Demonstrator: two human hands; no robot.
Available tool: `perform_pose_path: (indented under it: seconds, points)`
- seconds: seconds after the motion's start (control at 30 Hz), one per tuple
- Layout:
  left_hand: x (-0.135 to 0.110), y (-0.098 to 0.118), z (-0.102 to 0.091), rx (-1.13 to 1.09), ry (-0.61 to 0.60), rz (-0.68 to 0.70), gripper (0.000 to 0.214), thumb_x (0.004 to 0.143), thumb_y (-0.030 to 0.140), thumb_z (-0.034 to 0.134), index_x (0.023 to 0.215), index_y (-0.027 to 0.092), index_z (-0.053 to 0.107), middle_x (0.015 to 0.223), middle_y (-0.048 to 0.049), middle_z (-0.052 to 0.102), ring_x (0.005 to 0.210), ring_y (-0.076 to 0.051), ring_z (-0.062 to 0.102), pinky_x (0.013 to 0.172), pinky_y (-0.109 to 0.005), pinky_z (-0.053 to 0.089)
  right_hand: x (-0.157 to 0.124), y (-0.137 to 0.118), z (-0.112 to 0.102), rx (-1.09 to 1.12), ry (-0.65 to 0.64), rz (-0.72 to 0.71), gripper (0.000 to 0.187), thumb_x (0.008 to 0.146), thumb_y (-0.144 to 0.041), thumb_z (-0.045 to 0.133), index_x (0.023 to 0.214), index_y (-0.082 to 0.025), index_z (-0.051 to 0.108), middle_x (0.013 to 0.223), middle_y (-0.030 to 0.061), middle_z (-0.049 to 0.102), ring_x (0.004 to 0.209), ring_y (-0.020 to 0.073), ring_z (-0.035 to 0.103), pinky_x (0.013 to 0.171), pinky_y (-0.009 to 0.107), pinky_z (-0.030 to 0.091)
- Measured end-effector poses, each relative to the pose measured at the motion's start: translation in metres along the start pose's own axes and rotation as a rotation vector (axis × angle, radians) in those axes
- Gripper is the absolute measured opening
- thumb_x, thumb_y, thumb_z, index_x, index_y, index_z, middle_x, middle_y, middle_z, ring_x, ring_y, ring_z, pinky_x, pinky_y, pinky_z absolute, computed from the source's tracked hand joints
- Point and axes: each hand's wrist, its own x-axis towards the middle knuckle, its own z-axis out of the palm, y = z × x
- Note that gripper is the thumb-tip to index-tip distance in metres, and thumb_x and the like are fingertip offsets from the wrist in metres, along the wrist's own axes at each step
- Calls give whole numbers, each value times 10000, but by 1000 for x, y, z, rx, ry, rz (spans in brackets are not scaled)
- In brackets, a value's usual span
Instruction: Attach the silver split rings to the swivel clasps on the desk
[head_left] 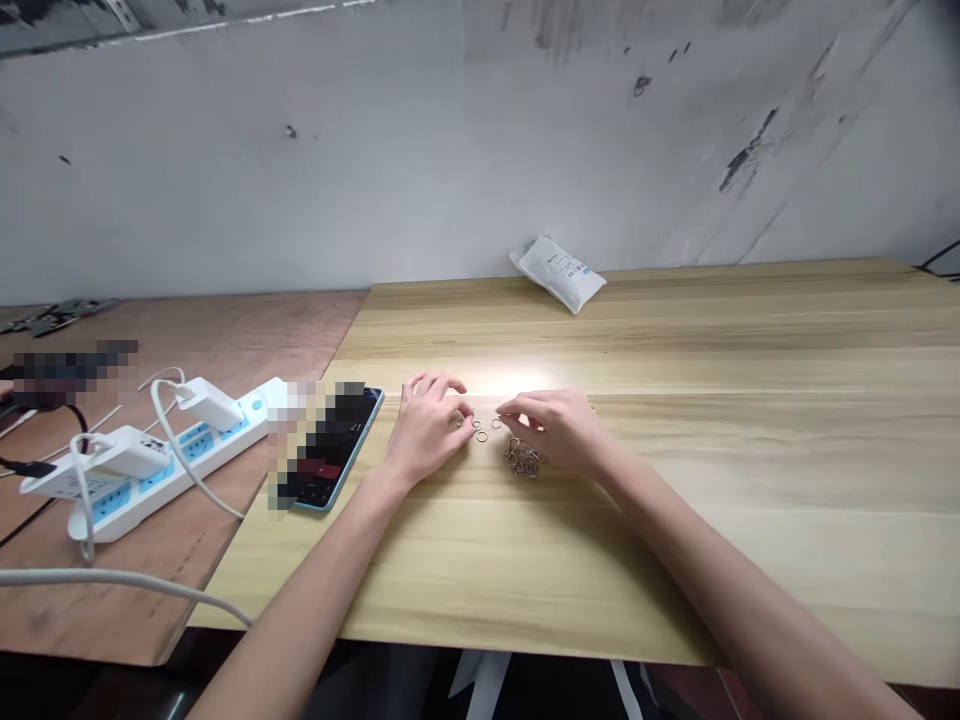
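Head view: left hand (429, 428) and right hand (551, 430) curl narrowly at small metal rings (481, 435), any hold unclear.

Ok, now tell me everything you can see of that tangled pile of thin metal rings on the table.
The tangled pile of thin metal rings is a loose, interlinked heap with a dull gold-brown metallic look. It lies flat on the pale wood-grain tabletop, right by the person's right hand; whether the hand touches it cannot be told. A few separate rings lie apart from it, to its left in view.
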Motion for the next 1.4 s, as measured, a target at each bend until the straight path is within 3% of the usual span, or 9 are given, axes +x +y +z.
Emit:
perform_pose_path:
  seconds: [0.2, 0.4, 0.5, 0.73, 0.93, 1.07, 1.17, 1.27, 1.4]
  points:
    - [1, -2, -2, 58, -21, 21, 79, 842, 209, 605, 788, 214, 663, 1036, -45, 651, 1024, -235, 562, 1057, -498, 304, -2, 13, -17, 75, -203, 146, 263, 917, -361, 548, 799, -211, 729, 753, 13, 674, 566, 94, 511, 533, 238, 307]
    - [0, 7, 3, -56, -102, 172, 214, 914, 266, 542, 1101, 238, 643, 1253, -69, 588, 1160, -234, 523, 979, -428, 400, -1, 23, -23, 26, -106, 181, 312, 950, -311, 466, 797, -178, 704, 782, 50, 675, 648, 133, 554, 594, 254, 348]
    - [-1, 7, 8, -38, -131, 243, 184, 923, 259, 529, 1046, 242, 666, 1296, -64, 574, 1200, -244, 499, 1000, -449, 383, -4, 40, -36, -71, -2, 334, 310, 933, -340, 475, 793, -182, 702, 759, 51, 672, 649, 151, 557, 593, 266, 350]
    - [-1, -1, 5, -29, -60, 185, 123, 891, 185, 558, 875, 215, 677, 1180, -73, 633, 1136, -247, 539, 937, -454, 398, -14, 53, -65, 71, -354, 449, 237, 828, -391, 588, 741, -220, 726, 689, 22, 669, 591, 145, 557, 525, 255, 333]
    - [-1, 8, 7, -95, -38, 217, 78, 875, 226, 595, 869, 221, 672, 1158, -61, 636, 1124, -238, 540, 948, -440, 382, -12, 39, -54, -14, -429, 482, 58, 720, -237, 657, 729, -233, 715, 711, 17, 679, 576, 148, 556, 486, 249, 305]
    - [-1, 8, 7, -105, -31, 213, 88, 882, 211, 586, 871, 218, 673, 1146, -59, 636, 1112, -230, 542, 932, -418, 381, -8, 31, -47, -75, -456, 495, 92, 663, -131, 633, 617, -207, 655, 651, 17, 660, 535, 141, 514, 484, 260, 287]
    - [0, 9, 5, -114, -30, 204, 93, 885, 204, 584, 878, 220, 676, 1137, -58, 642, 1103, -228, 546, 920, -410, 377, -5, 28, -44, 198, -359, 515, 52, 725, -189, 634, 683, -192, 663, 637, 16, 650, 541, 134, 524, 507, 260, 334]
    - [0, 13, 1, -149, 3, 156, 99, 891, 225, 589, 883, 232, 687, 1128, -50, 649, 1094, -226, 553, 930, -413, 367, 0, 22, -39, 795, -180, 597, 200, 795, -359, 657, 843, -165, 664, 725, 45, 692, 604, 136, 586, 593, 278, 453]
    - [1, 17, -2, -273, 97, 31, 91, 886, 267, 616, 901, 246, 704, 1099, -39, 654, 1063, -216, 577, 970, -437, 362, 5, 10, -24, 1254, -32, 745, 315, 740, -437, 750, 835, -144, 685, 861, 91, 715, 690, 140, 626, 682, 303, 513]
